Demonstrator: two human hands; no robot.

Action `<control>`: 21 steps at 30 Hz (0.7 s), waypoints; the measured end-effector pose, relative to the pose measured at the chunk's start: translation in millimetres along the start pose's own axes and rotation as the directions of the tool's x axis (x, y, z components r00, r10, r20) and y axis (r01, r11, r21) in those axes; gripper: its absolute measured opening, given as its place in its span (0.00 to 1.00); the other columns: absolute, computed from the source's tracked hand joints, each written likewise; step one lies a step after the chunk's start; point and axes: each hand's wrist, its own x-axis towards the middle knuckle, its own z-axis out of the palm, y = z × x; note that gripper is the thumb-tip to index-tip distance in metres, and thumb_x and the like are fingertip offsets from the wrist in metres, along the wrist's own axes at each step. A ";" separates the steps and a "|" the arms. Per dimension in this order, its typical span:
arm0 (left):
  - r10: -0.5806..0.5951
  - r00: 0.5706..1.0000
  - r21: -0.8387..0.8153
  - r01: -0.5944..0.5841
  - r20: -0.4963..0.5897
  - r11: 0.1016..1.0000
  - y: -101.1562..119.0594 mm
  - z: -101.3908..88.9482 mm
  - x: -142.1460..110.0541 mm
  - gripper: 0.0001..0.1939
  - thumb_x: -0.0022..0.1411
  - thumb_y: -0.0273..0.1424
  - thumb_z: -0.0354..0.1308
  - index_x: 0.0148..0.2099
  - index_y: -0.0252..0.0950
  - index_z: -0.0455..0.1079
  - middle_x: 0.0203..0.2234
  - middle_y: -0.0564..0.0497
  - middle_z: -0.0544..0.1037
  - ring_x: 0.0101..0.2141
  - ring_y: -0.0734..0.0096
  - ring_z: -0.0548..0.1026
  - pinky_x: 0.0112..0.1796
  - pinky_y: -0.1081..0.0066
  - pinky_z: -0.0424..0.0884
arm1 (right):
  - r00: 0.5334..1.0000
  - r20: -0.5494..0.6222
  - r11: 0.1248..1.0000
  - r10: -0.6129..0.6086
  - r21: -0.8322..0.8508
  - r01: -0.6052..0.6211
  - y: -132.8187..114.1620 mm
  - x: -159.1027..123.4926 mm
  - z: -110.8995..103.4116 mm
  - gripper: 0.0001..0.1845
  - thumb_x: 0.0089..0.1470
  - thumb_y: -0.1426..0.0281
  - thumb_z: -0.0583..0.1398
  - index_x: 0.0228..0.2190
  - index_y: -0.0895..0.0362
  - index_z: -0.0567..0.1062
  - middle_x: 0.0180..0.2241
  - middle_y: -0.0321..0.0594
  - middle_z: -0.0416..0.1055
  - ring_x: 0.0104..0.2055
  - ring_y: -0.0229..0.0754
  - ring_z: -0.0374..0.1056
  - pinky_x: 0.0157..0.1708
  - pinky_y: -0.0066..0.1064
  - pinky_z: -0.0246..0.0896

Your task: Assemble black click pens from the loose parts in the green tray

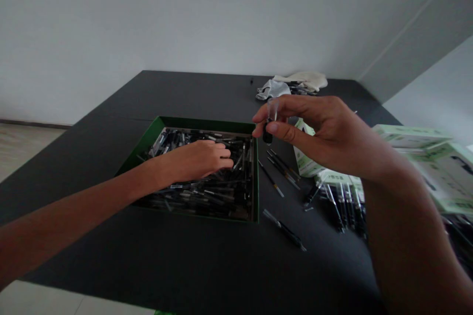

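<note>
A green box (257, 177) on the dark table holds a heap of black and clear pens (207, 199). My left hand (203, 160) is over the heap with its fingers curled closed; whatever they may hold is hidden. Just past the box's right side, my right hand (318, 125) is raised and pinches a pen barrel (271, 108), clear at the top with a black lower part. Below it several pen refills (277, 170) lie on the table. One black and clear pen (286, 230) lies alone nearer me.
Light green and white cartons (417, 135) stand to the right. Several pens (345, 206) lie against a small carton (305, 155) there. At the back are a grey cloth (273, 89) and a cream cloth (308, 80), with more pens. A wall rises behind the table (121, 93).
</note>
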 end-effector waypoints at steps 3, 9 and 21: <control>0.010 1.000 -0.062 -0.010 0.003 0.998 4.7 9.3 5.8 0.16 0.63 0.13 0.57 0.40 0.39 0.76 0.36 0.49 0.80 0.35 0.64 0.77 0.35 0.66 0.66 | 1.000 -0.003 1.000 0.000 0.007 0.000 -1.9 -0.3 -1.2 0.07 0.62 0.68 0.68 0.43 0.52 0.83 0.38 0.38 0.81 0.40 0.43 0.76 0.40 0.35 0.70; 0.051 0.997 -0.027 -0.049 0.055 0.998 7.4 12.1 2.1 0.17 0.64 0.12 0.56 0.39 0.39 0.77 0.36 0.49 0.79 0.33 0.66 0.77 0.25 0.66 0.58 | 0.998 0.027 0.997 -0.057 -0.058 0.058 -4.9 -2.3 -4.1 0.10 0.67 0.67 0.62 0.47 0.54 0.81 0.39 0.38 0.82 0.42 0.43 0.76 0.40 0.35 0.69; -0.098 0.905 -0.280 -0.024 -0.414 0.960 -4.7 -27.6 -1.7 0.05 0.71 0.32 0.58 0.43 0.39 0.75 0.33 0.49 0.80 0.30 0.72 0.77 0.26 0.76 0.69 | 1.000 0.027 1.000 0.002 -0.031 -0.001 20.2 5.0 11.0 0.11 0.65 0.69 0.60 0.44 0.59 0.81 0.39 0.42 0.82 0.38 0.39 0.74 0.39 0.34 0.66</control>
